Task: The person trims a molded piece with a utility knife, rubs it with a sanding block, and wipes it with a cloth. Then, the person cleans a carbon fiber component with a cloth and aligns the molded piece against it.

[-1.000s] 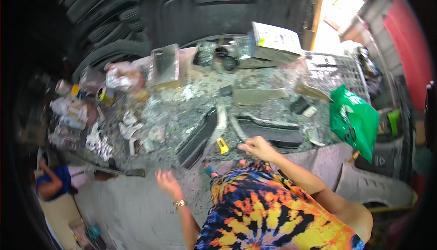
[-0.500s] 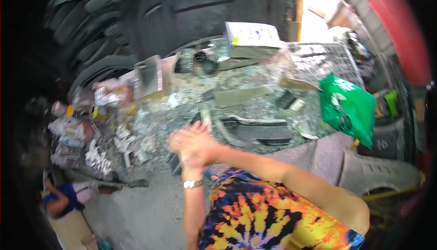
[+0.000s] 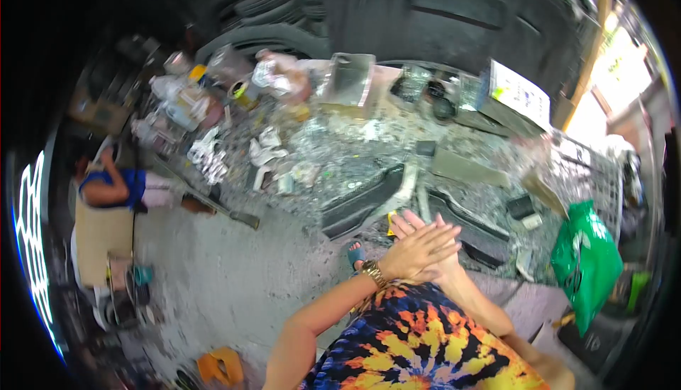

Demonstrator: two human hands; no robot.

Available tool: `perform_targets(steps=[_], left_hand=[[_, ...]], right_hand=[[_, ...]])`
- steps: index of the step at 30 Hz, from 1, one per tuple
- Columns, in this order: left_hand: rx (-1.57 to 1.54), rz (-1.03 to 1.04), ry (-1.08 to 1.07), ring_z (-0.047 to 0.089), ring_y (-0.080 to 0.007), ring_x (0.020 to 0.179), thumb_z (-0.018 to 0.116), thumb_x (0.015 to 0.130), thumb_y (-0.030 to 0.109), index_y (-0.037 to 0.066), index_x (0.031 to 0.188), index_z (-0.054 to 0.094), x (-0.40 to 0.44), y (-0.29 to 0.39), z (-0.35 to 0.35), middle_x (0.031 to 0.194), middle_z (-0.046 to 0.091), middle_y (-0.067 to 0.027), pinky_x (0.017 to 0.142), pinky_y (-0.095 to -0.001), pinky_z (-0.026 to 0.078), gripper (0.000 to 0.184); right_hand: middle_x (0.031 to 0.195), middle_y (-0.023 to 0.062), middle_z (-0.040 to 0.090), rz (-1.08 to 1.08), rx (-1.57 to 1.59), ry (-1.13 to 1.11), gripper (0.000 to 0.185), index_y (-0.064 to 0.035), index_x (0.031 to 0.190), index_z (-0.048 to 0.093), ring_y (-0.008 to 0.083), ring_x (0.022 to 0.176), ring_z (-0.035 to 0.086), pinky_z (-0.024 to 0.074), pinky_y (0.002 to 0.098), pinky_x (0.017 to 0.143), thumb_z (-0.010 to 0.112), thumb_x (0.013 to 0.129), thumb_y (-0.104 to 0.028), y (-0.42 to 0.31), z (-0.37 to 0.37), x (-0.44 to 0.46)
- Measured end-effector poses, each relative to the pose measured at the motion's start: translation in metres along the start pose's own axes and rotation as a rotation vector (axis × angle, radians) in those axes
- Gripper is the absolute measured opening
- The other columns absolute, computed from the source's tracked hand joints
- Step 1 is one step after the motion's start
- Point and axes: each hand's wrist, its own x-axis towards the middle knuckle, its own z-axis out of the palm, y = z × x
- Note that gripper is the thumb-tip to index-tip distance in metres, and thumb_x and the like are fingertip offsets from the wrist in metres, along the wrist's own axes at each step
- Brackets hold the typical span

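My left hand (image 3: 418, 251), with a metal-banded watch (image 3: 372, 273) on its wrist, lies across my right hand (image 3: 448, 269). Palms meet in front of my tie-dye shirt, and the fingers of both are stretched out. Neither hand shows anything held, though the space between the palms is hidden. Just beyond them on the cluttered worktop are two dark molded panels with pale edges, a left panel (image 3: 365, 202) and a right panel (image 3: 468, 230). Past these rests a flat olive-grey strip (image 3: 468, 170). A small yellow item (image 3: 391, 223) peeks out beside my fingertips.
A green plastic bag (image 3: 585, 266) hangs at the right. Crumpled white paper (image 3: 207, 156), a clear tray (image 3: 349, 81) and a white box (image 3: 519, 95) are on the worktop. At the left sits a person in blue (image 3: 117, 188). An orange object (image 3: 220, 367) lies on the floor (image 3: 234, 269).
The camera view has swung left, so the worktop appears farther right. My right hand was on top of my left; now my left lies over my right, both still together.
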Motion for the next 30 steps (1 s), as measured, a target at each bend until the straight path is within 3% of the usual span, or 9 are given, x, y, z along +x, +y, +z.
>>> perform_targets(steps=[3,4,6,12,16,18,21,27,30], left_hand=[[0.273,-0.389,0.199,0.03,-0.0342,0.141,0.051,0.094,0.033,0.007,0.144,0.039,-0.081,-0.014,-0.016,0.152,0.032,-0.0158,0.116,-0.0463,0.021,0.057],[-0.002,-0.716,0.374,0.035,-0.0315,0.138,0.049,0.097,0.032,0.004,0.143,0.04,-0.099,-0.016,-0.019,0.149,0.037,-0.0168,0.114,-0.0438,0.025,0.054],[-0.362,-1.069,0.753,0.04,-0.0281,0.135,0.047,0.1,0.035,0.001,0.141,0.042,-0.139,-0.026,-0.014,0.146,0.043,-0.0155,0.112,-0.0426,0.029,0.054],[-1.232,-0.849,1.11,0.046,-0.0228,0.131,0.025,0.097,0.065,0.004,0.139,0.045,-0.145,0.001,-0.017,0.14,0.05,-0.0114,0.11,-0.0394,0.034,0.077],[-1.481,-0.494,1.042,0.044,-0.0228,0.132,0.022,0.093,0.071,0.003,0.14,0.043,-0.155,0.026,-0.044,0.143,0.047,-0.0123,0.11,-0.0393,0.033,0.085],[-1.404,-0.289,1.448,0.05,-0.0205,0.126,0.029,0.089,0.076,0.004,0.14,0.044,-0.175,0.011,0.003,0.137,0.053,-0.0116,0.105,-0.0324,0.037,0.089],[-1.623,-0.137,1.483,0.05,-0.0226,0.124,0.03,0.089,0.076,0.005,0.145,0.037,-0.232,0.062,-0.076,0.14,0.05,-0.0134,0.106,-0.0339,0.036,0.09],[-1.501,-0.146,1.478,0.043,-0.0263,0.132,0.02,0.097,0.065,0.003,0.147,0.032,-0.411,0.194,-0.1,0.146,0.042,-0.0175,0.111,-0.0389,0.031,0.081],[-1.241,-0.805,1.239,0.05,-0.0225,0.121,0.021,0.1,0.058,0.002,0.13,0.054,-0.474,0.262,-0.061,0.128,0.056,-0.0143,0.107,-0.035,0.035,0.072]], right_hand=[[0.152,0.0215,0.029,0.291,0.521,0.226,0.079,-0.0032,0.148,0.028,0.0344,0.14,0.031,0.0213,0.0456,0.115,0.037,0.094,-0.061,-0.015,0.028,-0.014],[0.146,0.0246,0.037,0.275,0.067,0.212,0.08,-0.0034,0.146,0.03,0.0383,0.138,0.031,0.0243,0.0485,0.114,0.037,0.093,-0.063,-0.026,0.067,-0.008],[0.129,0.028,0.054,0.336,0.277,-0.331,0.074,-0.0113,0.147,0.033,0.045,0.129,0.043,0.0279,0.0625,0.107,0.034,0.094,-0.063,-0.049,0.04,0.001],[0.145,0.0164,0.043,0.34,0.351,-0.749,0.067,-0.0153,0.15,0.029,0.0342,0.133,0.042,0.0325,0.0535,0.106,0.034,0.098,-0.057,-0.028,0.12,0.066],[0.153,0.0185,0.029,0.573,0.431,-0.64,0.07,-0.014,0.148,0.033,0.0389,0.136,0.037,0.029,0.0594,0.108,0.037,0.096,-0.06,0.065,0.122,0.083],[0.156,0.0158,0.023,0.672,0.187,-0.636,0.069,-0.0098,0.148,0.032,0.0386,0.139,0.032,0.033,0.0623,0.105,0.04,0.097,-0.055,0.129,0.124,0.086],[0.156,0.0139,0.025,0.829,0.034,-0.305,0.064,-0.0064,0.147,0.031,0.0379,0.133,0.042,0.0441,0.0571,0.098,0.04,0.1,-0.047,0.211,0.104,0.085],[0.136,0.0097,0.052,0.719,-1.166,-0.233,0.058,-0.0066,0.141,0.041,0.0236,0.118,0.052,0.041,0.04,0.097,0.057,0.094,-0.037,0.292,0.072,0.098],[0.126,0.0116,0.058,0.823,-1.147,-0.093,0.051,-0.0052,0.134,0.047,0.0222,0.102,0.06,0.0485,0.0369,0.085,0.058,0.094,-0.035,0.305,0.031,0.092]])
